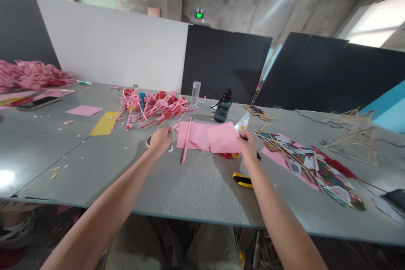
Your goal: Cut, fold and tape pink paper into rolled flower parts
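My right hand (248, 147) pinches the right edge of a pink paper sheet (224, 138), which overlaps more pink paper (196, 131) on the table. A dark object partly shows beneath that hand; its kind is hidden. My left hand (160, 140) is closed, left of the sheets. The end of a thin pink strip (176, 126) meets its fingertips, but what they hold is unclear. A whitish ring (148, 141) peeks out beside this hand. Across the pink paper lies a rolled pink paper stick (187, 140). Red-handled scissors (225, 155) stick out under the sheets, and a yellow-and-black cutter (242, 180) rests nearer me.
Behind are a pile of pink and red paper pieces (155, 107), a clear bottle (195, 94), a dark water bottle (223, 107) and a glue bottle (244, 123). Sticks and cutouts (303, 162) spread rightward. Yellow paper (103, 123) lies left. Panels (221, 63) border the table.
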A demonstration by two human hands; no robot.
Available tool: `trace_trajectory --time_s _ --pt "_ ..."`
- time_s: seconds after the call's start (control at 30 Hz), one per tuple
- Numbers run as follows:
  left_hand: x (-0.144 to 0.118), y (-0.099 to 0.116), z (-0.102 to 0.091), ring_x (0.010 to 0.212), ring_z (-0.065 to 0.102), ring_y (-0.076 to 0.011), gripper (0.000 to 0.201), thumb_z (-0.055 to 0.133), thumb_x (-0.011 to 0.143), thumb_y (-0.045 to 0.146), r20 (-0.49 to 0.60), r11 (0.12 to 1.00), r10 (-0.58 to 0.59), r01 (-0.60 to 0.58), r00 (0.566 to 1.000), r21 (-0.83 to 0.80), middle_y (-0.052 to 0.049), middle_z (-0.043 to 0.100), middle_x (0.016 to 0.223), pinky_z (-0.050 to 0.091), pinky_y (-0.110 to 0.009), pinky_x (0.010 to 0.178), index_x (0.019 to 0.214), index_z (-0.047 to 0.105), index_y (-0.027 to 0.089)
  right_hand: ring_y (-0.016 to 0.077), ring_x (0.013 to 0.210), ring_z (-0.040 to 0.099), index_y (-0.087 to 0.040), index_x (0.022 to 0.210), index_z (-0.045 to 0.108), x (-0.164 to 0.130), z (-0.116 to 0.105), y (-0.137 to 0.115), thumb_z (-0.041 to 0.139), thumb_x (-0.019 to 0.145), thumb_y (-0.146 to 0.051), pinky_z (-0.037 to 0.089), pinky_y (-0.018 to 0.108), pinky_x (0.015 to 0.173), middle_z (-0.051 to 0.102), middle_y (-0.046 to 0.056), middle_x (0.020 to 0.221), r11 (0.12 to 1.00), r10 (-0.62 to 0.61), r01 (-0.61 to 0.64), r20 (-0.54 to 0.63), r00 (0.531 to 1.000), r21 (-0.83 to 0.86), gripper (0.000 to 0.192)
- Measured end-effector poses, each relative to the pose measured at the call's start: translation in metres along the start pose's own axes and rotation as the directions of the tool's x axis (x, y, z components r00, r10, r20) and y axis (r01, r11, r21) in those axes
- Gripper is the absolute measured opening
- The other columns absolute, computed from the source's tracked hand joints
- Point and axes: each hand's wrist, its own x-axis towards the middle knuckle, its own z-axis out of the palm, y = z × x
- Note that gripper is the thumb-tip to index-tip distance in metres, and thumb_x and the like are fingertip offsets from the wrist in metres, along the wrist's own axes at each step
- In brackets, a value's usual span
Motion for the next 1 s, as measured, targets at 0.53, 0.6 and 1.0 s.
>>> trace_trajectory --time_s 0.53,0.6,1.0 --pt "-0.024 0.035 0.007 0.082 0.067 -0.0202 0.027 0.041 0.096 0.017 0.032 0.949 0.228 -0.215 0.973 -0.232 -0.003 0.072 0.088 0.043 -0.028 0.074 0.118 0.057 0.022 0.0236 0.096 0.065 -0.024 0.101 0.074 -0.061 0.045 -0.031 0.057 0.087 -0.008 0.047 0.032 0.080 0.074 0.007 0.102 0.640 -0.238 0.691 0.769 0.594 -0.335 0.027" --pt "-0.027 0.038 0.007 0.081 0.066 -0.0204 0.025 0.041 0.096 0.019 0.031 0.939 0.254 -0.239 0.967 -0.246 -0.003 0.071 0.088 0.042 -0.028 0.073 0.116 0.056 0.022 0.0228 0.090 0.066 -0.023 0.093 0.074 -0.061 0.046 -0.031 0.055 0.086 -0.007 0.045 0.030 0.074 0.073 0.007 0.097 0.641 -0.231 0.678 0.753 0.616 -0.359 0.025" --pt "-0.031 0.042 0.007 0.074 0.061 -0.0175 0.035 0.031 0.103 0.045 -0.085 0.895 0.243 -0.256 0.966 -0.366 0.001 0.065 0.080 0.038 -0.025 0.066 0.110 0.058 0.024 0.0238 0.082 0.067 -0.022 0.094 0.067 -0.058 0.042 -0.036 0.046 0.094 -0.019 0.046 0.032 0.073 0.073 0.007 0.091 0.784 -0.317 0.532 0.532 0.785 -0.318 0.021"
